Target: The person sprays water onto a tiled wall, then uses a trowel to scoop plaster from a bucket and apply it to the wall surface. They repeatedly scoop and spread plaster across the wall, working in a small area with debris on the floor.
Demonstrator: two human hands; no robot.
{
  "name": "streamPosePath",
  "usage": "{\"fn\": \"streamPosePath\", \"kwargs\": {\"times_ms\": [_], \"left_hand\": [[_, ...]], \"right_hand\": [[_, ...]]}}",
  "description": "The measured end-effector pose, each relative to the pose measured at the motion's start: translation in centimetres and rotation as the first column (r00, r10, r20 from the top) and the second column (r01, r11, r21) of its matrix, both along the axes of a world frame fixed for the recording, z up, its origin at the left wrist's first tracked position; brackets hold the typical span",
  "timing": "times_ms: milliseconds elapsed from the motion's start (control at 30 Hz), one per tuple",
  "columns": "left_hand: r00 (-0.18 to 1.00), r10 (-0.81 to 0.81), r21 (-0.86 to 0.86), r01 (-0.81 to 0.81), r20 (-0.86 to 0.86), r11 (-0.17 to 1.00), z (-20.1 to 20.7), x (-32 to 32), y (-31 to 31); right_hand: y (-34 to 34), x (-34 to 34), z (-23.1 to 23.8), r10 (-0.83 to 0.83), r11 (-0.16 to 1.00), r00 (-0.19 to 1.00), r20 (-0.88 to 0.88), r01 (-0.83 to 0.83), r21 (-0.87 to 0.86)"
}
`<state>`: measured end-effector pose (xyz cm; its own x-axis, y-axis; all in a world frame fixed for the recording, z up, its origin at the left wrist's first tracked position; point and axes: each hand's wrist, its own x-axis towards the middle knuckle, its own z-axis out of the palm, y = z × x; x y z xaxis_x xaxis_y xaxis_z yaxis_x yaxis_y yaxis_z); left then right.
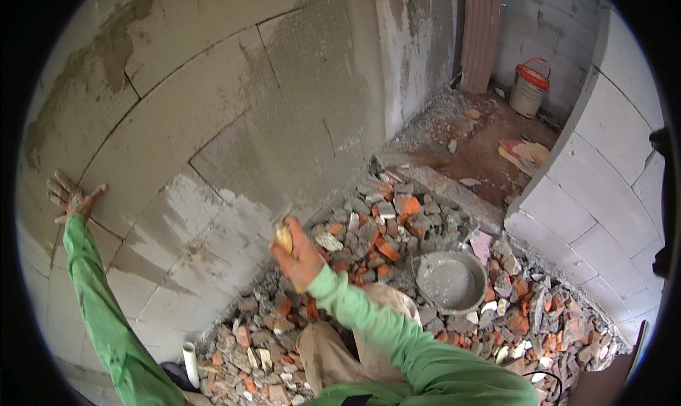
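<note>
My left hand (pixel 74 199) presses against the block wall (pixel 191 94) at the left, fingers spread. Closer to the middle, my right hand (pixel 301 256) is closed round a wooden-handled tool (pixel 283 236) held by the lower part of the same wall. The tool's working end blends into the grey behind it, so its kind is unclear. Wet-looking grey patches and smears cover much of the wall, with pale dry areas lower down. To the right of my right hand, a round bucket (pixel 452 282) of grey slurry sits on the rubble.
Broken bricks and concrete rubble (pixel 386 246) cover the floor around my legs. A low sill (pixel 447 182) leads to a dirt floor with a white, red-rimmed bucket (pixel 530 88). A second block wall (pixel 589 186) bounds the right. A white pipe (pixel 190 364) stands at lower left.
</note>
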<state>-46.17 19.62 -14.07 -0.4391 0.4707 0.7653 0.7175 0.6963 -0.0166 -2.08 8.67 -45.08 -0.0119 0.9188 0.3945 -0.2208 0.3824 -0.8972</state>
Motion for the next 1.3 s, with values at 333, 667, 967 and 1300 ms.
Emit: {"fn": "streamPosePath", "kwargs": {"times_ms": [333, 667, 967, 1300], "left_hand": [[0.685, -0.523, 0.007, 0.610, -0.507, 0.792, -19.6, 15.6, -1.1], [-0.062, 0.188, 0.023, 0.980, 0.980, 0.200, -53.2, 61.0, -14.4], [0.020, 0.338, -0.074, 0.986, 0.941, 0.147, -45.1, 68.8, -21.4], [-0.008, 0.380, -0.091, 0.966, 0.925, 0.242, -23.8, 59.0, -24.5]], "right_hand": [[-16.2, 10.5, 4.6, -0.313, 0.884, 0.739, -0.596, -0.004, -0.468], [-28.2, 14.7, 7.9, -0.729, 0.667, 0.442, -0.523, 0.285, -0.688], [-30.1, 17.5, 6.7, -0.969, 0.166, 0.246, 0.005, 0.671, -0.723], [-35.1, 20.2, 16.6, -0.922, -0.039, 0.285, 0.261, 0.603, -0.797]]}}
